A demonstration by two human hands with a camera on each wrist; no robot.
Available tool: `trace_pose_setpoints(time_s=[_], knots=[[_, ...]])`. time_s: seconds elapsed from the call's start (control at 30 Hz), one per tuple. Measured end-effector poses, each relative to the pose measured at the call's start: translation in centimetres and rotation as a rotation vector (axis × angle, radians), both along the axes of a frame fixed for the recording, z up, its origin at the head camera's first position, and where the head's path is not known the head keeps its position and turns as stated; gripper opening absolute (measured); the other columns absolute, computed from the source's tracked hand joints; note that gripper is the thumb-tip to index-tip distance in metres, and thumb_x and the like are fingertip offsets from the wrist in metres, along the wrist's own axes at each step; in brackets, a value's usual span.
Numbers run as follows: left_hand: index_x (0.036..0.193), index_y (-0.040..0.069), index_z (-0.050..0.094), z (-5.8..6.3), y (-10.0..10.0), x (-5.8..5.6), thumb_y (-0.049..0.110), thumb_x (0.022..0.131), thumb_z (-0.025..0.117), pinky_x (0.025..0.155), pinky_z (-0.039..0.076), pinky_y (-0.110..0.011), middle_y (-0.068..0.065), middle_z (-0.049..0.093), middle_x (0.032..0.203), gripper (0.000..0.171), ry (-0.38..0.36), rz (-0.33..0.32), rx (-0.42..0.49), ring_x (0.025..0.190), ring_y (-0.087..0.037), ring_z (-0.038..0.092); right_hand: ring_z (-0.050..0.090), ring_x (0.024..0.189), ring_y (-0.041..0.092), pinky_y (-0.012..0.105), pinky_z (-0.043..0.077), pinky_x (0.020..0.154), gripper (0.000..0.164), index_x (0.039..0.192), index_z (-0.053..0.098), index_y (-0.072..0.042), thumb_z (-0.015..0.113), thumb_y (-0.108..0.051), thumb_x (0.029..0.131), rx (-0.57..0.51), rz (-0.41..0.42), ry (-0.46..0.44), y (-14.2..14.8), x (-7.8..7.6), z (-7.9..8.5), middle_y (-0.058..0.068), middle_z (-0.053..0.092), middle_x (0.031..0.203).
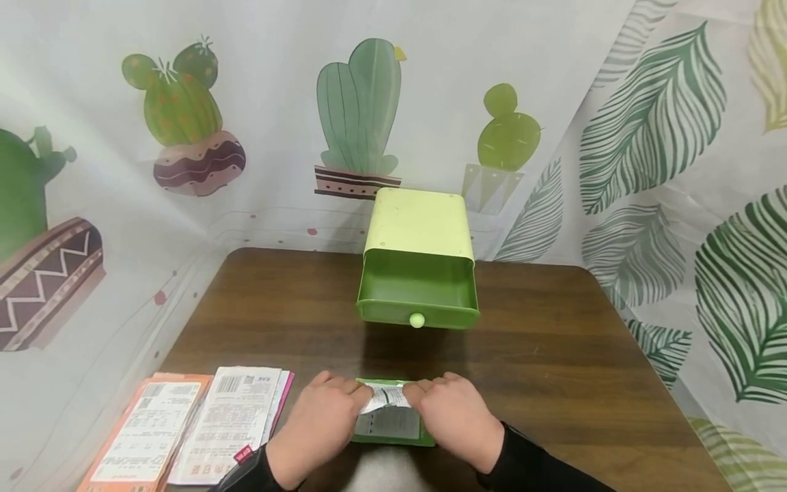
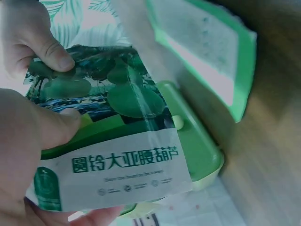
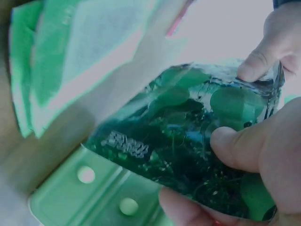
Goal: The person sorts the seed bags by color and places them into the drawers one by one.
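A glossy packet [image 2: 117, 141] printed with green gourds and Chinese lettering is held up between my two hands. My left hand [image 1: 322, 424] pinches one side of it, thumb on the printed face. The other side is gripped by my right hand [image 1: 458, 417], its thumb [image 3: 235, 148] pressed on the picture. From the head camera only the packet's pale back and upper edge [image 1: 387, 396] show. Beneath it, green packets with pale panels [image 1: 390, 424] lie on the table; the right wrist view shows at least two stacked. What the packet contains is hidden.
Beyond the hands stands a pale-green box [image 1: 418, 222] with a green drawer [image 1: 393, 313] pulled out towards me; a round knob [image 1: 417, 320] sits on its front. Orange packets [image 1: 144, 430] and white printed packets [image 1: 230, 424] lie at the left of the brown table [image 1: 541, 355].
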State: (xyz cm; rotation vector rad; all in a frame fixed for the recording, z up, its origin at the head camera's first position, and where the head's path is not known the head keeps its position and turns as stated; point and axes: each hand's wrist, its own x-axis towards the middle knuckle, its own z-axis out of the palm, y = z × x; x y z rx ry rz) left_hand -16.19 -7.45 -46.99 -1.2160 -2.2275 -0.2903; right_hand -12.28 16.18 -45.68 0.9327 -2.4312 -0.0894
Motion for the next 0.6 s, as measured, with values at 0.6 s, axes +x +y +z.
trace_pose_setpoints(time_s=[0.6], knots=[[0.084, 0.02, 0.066, 5.7, -0.9, -0.2, 0.016, 0.079, 0.082, 0.063, 0.052, -0.03, 0.014, 0.066, 0.079, 0.017, -0.331, -0.076, 0.47, 0.072, -0.007, 0.062, 0.048, 0.057, -0.001, 0.02, 0.04, 0.052, 0.008, 0.093, 0.066, -0.016, 0.072, -0.011, 0.091, -0.361, 0.13, -0.36, 2.7, 0.4, 6.7, -0.015, 0.058, 0.073]])
